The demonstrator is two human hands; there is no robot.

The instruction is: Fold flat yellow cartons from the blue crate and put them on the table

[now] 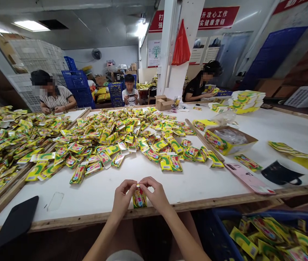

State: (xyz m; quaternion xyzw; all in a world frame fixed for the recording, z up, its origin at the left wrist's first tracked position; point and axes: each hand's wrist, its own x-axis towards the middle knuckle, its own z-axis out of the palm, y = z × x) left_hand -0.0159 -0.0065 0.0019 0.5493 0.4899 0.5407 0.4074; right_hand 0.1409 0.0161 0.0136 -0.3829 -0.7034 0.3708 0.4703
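Observation:
A small yellow-green printed carton (139, 198) stands near the table's front edge, its top end between my two hands. My left hand (126, 192) pinches the upper left corner with thumb and forefinger. On the other side, my right hand (154, 190) grips the upper right corner in the same way. A bit of white flap shows between the fingertips; the rest of the top is covered by them. Beyond my hands lies a wide heap of similar small cartons (110, 139), some with white end flaps sticking out.
A dark phone (16, 219) overhangs the front edge at left. To the right lie a pink phone (247, 178), a black mask (280, 173) and an open box (228, 139) with clear plastic. A blue crate (219, 232) of cartons stands below right. Several people sit beyond the table.

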